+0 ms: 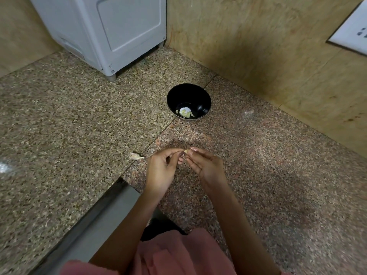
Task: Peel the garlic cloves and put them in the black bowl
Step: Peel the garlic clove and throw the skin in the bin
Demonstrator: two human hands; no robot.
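A black bowl (188,96) stands on the speckled stone counter, ahead of my hands, with a few pale peeled cloves (185,113) at its bottom. My left hand (162,167) and my right hand (204,165) meet fingertip to fingertip over the counter. Between them they pinch a small garlic clove (186,151), mostly hidden by the fingers. A scrap of garlic or papery skin (136,156) lies on the counter just left of my left hand.
A grey-white appliance (111,34) stands at the back left on small feet. Tan stone walls (268,52) close the corner behind and to the right of the bowl. The counter's edge and a dark gap (95,219) run at lower left.
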